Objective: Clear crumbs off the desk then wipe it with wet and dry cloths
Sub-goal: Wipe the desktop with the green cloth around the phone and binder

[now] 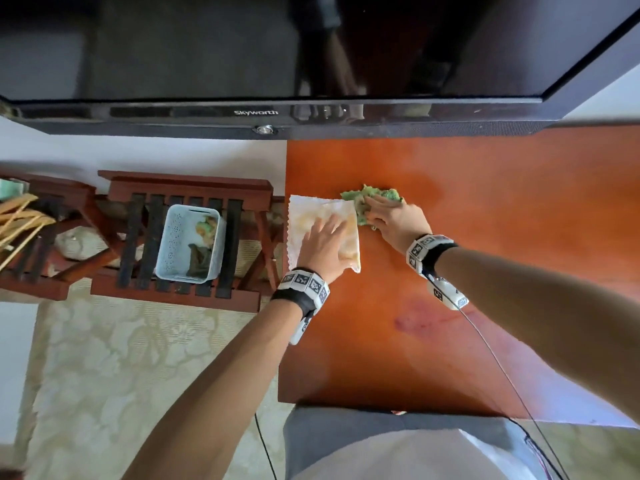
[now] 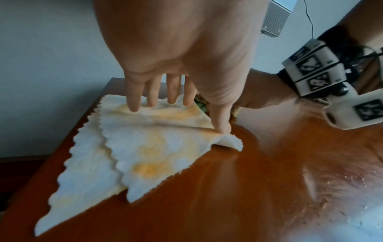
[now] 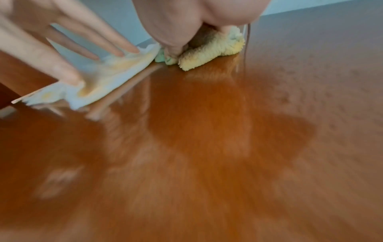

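Note:
A white cloth with yellowish stains (image 1: 306, 216) (image 2: 155, 147) (image 3: 107, 73) lies folded at the left edge of the orange-brown desk (image 1: 450, 306) (image 2: 207, 204) (image 3: 207, 147). My left hand (image 1: 325, 244) (image 2: 176, 65) (image 3: 62, 41) presses flat on it with straight, spread fingers. Just to its right my right hand (image 1: 394, 220) (image 3: 176, 21) (image 2: 261, 91) holds a bunched green and yellow fluffy cloth (image 1: 377, 194) (image 3: 213, 50) against the desk top, fingers curled over it. The two cloths nearly touch.
A large black TV (image 1: 242, 64) hangs over the desk's far side. Left of the desk a wooden slatted rack (image 1: 187, 188) holds a pale blue basket (image 1: 169, 244) with rags inside. Small pale specks (image 2: 331, 188) dot the desk near its front. A thin cable (image 1: 502, 372) trails from my right wrist.

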Tool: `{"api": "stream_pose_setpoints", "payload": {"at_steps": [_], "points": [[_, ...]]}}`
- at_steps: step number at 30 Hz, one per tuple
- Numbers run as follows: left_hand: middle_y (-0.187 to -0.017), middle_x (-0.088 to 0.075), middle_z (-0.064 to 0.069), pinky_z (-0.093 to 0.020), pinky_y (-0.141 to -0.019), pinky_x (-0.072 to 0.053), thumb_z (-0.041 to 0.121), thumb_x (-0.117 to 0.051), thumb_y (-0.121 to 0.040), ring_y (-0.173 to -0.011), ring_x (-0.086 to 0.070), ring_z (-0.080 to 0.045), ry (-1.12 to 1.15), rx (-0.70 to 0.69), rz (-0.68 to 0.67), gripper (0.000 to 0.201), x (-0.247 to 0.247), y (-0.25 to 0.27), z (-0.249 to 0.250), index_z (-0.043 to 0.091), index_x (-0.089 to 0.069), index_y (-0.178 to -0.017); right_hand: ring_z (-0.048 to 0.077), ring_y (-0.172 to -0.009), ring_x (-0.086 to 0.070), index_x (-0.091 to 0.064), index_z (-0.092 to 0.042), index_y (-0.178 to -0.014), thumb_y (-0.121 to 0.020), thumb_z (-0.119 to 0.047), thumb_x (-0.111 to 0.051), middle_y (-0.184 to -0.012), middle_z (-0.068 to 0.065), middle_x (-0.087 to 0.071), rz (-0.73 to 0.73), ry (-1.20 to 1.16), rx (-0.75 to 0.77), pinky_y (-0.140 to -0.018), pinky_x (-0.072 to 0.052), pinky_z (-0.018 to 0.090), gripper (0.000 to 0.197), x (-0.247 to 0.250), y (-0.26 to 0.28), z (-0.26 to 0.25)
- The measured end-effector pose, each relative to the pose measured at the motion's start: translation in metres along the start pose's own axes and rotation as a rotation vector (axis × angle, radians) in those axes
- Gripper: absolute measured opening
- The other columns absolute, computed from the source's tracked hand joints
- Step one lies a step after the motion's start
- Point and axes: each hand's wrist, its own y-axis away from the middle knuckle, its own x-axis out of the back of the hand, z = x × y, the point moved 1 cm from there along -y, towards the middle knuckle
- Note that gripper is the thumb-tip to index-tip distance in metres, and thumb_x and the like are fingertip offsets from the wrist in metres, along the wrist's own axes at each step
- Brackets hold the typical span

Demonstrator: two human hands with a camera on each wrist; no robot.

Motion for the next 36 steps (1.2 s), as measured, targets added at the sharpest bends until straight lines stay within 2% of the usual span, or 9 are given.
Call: {"api": "stream_pose_setpoints", "payload": {"at_steps": [4, 7, 11, 14, 18, 24, 28, 31, 36], "points": [[-0.168, -0.015, 0.000, -0.060, -0.111, -0.037, 0.019, -0.072, -0.091, -0.153, -0.011, -0.034, -0.043, 0.022, 0.034, 0.076, -0.013, -0.003, -0.001, 0.031, -0.032, -0.155, 0.013, -0.120, -0.061, -0.071, -0.023, -0.087, -0.093, -0.014, -0.062, -0.132, -0.009, -0.062, 0.015, 0.025, 0.064, -0.068, -0.059, 0.034, 0.015, -0.002, -0.006, 0.009], [-0.161, -0.036, -0.002, -0.049, -0.102, -0.051, -0.007, -0.063, -0.088, -0.148, -0.033, -0.029, -0.014, 0.005, 0.143, 0.065, -0.014, 0.000, -0.010, 0.029, -0.054, -0.142, 0.025, -0.089, -0.070, -0.069, -0.025, -0.098, -0.096, -0.022, -0.057, -0.116, -0.003, -0.071, 0.033, 0.072, -0.037, -0.072, -0.055, 0.033, 0.012, 0.003, -0.061, 0.011], [-0.116, -0.073, -0.001, -0.037, -0.081, -0.061, 0.007, -0.059, -0.096, -0.097, -0.073, -0.024, 0.174, 0.111, 0.378, 0.034, 0.007, 0.016, -0.038, 0.026, -0.070, -0.122, 0.031, -0.081, -0.067, -0.069, -0.023, -0.100, -0.093, -0.021, -0.057, -0.095, 0.001, -0.072, 0.039, 0.061, -0.123, -0.075, -0.054, 0.037, 0.014, -0.001, -0.138, -0.005], [-0.110, -0.076, -0.002, -0.030, -0.083, -0.060, 0.010, -0.062, -0.097, -0.095, -0.073, -0.018, 0.500, 0.271, 0.579, 0.029, 0.033, 0.034, -0.061, 0.018, -0.073, -0.122, 0.031, -0.082, -0.066, -0.071, -0.023, -0.101, -0.090, -0.015, -0.058, -0.099, 0.002, -0.071, 0.028, 0.063, -0.147, -0.072, -0.051, 0.034, 0.019, -0.012, -0.149, -0.033], [-0.091, -0.075, 0.002, -0.039, -0.076, -0.061, 0.019, -0.060, -0.097, -0.084, -0.070, -0.013, 0.681, 0.299, 0.713, 0.021, 0.055, 0.051, -0.095, 0.016, -0.075, -0.112, 0.031, -0.099, -0.065, -0.068, -0.022, -0.110, -0.093, -0.015, -0.052, -0.122, 0.003, -0.066, -0.124, 0.041, 0.061, -0.078, -0.054, 0.039, 0.024, -0.031, -0.097, -0.080], [-0.080, -0.071, 0.001, -0.036, -0.072, -0.059, 0.017, -0.063, -0.098, -0.078, -0.067, -0.016, 0.725, 0.316, 0.814, 0.014, 0.072, 0.066, -0.116, 0.018, -0.076, -0.103, 0.007, -0.130, -0.051, -0.069, -0.031, -0.100, -0.095, -0.020, -0.062, -0.137, -0.012, -0.058, -0.158, 0.017, 0.370, -0.096, -0.054, 0.032, 0.014, -0.037, -0.082, -0.085], [-0.078, -0.070, 0.004, -0.024, -0.066, -0.054, 0.015, -0.062, -0.099, -0.077, -0.066, -0.012, 0.702, 0.318, 0.837, 0.015, 0.068, 0.072, -0.119, 0.016, -0.075, -0.104, 0.027, -0.095, -0.065, -0.068, -0.024, -0.107, -0.098, -0.021, -0.052, -0.109, 0.002, -0.069, -0.040, 0.178, 0.134, -0.079, -0.052, 0.034, 0.018, -0.023, -0.169, -0.080], [-0.078, -0.071, 0.004, -0.025, -0.067, -0.057, 0.017, -0.062, -0.099, -0.076, -0.068, -0.013, 0.699, 0.316, 0.842, 0.016, 0.065, 0.079, -0.120, 0.016, -0.076, -0.107, 0.031, -0.097, -0.061, -0.065, -0.018, -0.114, -0.100, -0.014, -0.046, -0.113, 0.006, -0.067, -0.077, 0.148, 0.004, -0.077, -0.047, 0.033, 0.024, -0.021, -0.205, -0.079], [-0.070, -0.066, 0.002, -0.032, -0.062, -0.055, 0.019, -0.061, -0.099, -0.070, -0.064, -0.016, 0.664, 0.350, 0.865, 0.015, 0.071, 0.088, -0.119, 0.014, -0.075, -0.101, 0.021, -0.081, -0.059, -0.065, -0.019, -0.108, -0.095, -0.005, -0.050, -0.105, 0.001, -0.065, -0.030, 0.055, 0.022, -0.065, -0.045, 0.019, 0.025, -0.022, -0.147, -0.101]]}}
